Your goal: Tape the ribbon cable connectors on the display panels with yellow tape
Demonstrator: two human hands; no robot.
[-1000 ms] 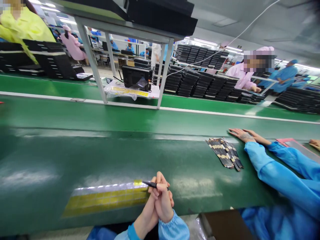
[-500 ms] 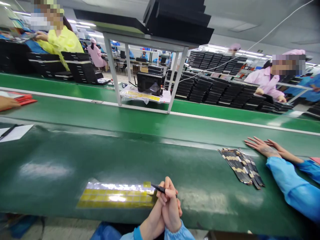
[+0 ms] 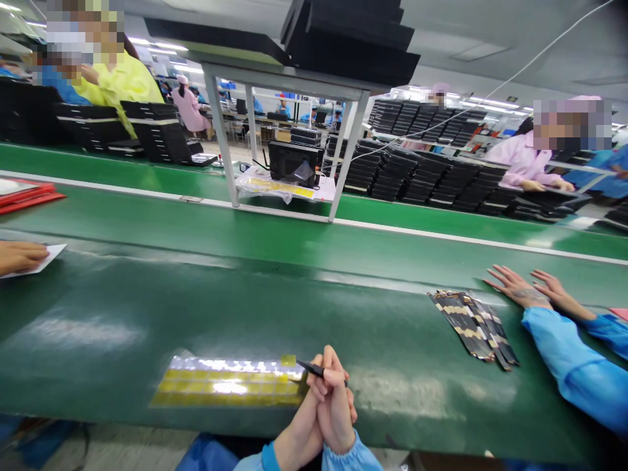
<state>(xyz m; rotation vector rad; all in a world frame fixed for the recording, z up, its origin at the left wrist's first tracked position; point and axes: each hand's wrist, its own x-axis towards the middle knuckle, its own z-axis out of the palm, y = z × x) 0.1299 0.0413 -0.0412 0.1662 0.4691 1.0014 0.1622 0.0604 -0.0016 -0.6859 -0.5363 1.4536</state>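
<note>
Tweezers [image 3: 310, 368], black, sit in my grip near the lower edge of the green conveyor belt [image 3: 83, 366], tips pointing left. Left to right along that belt: at the left edge, a co-worker's hand [image 3: 19, 257] rests on a white paper [image 3: 52, 255]. Next, near the lower edge, lies a sheet of yellow labels [image 3: 228, 384]; the tweezer tips stop just beside its right end. My left hand [image 3: 299, 418] and my right hand [image 3: 336, 412] are clasped, fingers interlaced and closed narrowly around the tweezers. To their right lies a pile of black strips with tan bands [image 3: 471, 326]. A co-worker's two hands [image 3: 524, 288] lie flat just beside it, blue sleeves [image 3: 564, 353] entering from the right edge.
</note>
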